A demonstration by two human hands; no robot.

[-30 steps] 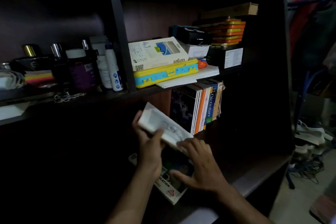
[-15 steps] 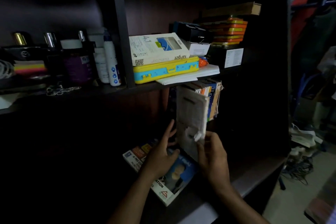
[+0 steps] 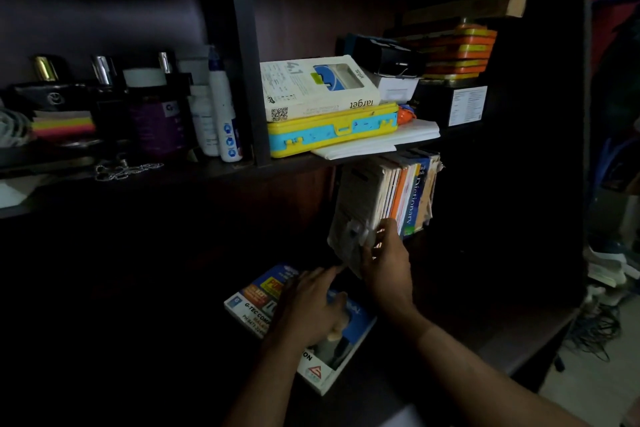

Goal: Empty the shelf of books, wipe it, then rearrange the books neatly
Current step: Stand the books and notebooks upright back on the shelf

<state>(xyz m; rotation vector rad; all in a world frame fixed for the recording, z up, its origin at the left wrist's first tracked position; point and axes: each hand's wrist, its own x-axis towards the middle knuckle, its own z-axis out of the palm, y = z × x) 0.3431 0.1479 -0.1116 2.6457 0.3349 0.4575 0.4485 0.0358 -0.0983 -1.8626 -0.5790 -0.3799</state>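
A pale grey book (image 3: 353, 208) stands upright against the left end of a row of upright books (image 3: 410, 191) on the dark lower shelf (image 3: 460, 274). My right hand (image 3: 384, 263) grips its lower front edge. My left hand (image 3: 308, 305) hovers with relaxed fingers over a blue and white book (image 3: 263, 302) lying flat on the shelf in front, and holds nothing. The row includes a blue Dictionary spine (image 3: 414, 198) and orange spines.
The upper shelf carries a white box (image 3: 315, 87) on a yellow and blue case (image 3: 332, 130), white papers, black boxes and stacked orange tins (image 3: 457, 48). Bottles and jars (image 3: 221, 104) stand left of a dark divider. Cables lie on the floor at right.
The grey book went from tilted in both hands to upright against the row. My left hand let go of it and dropped over the flat book.
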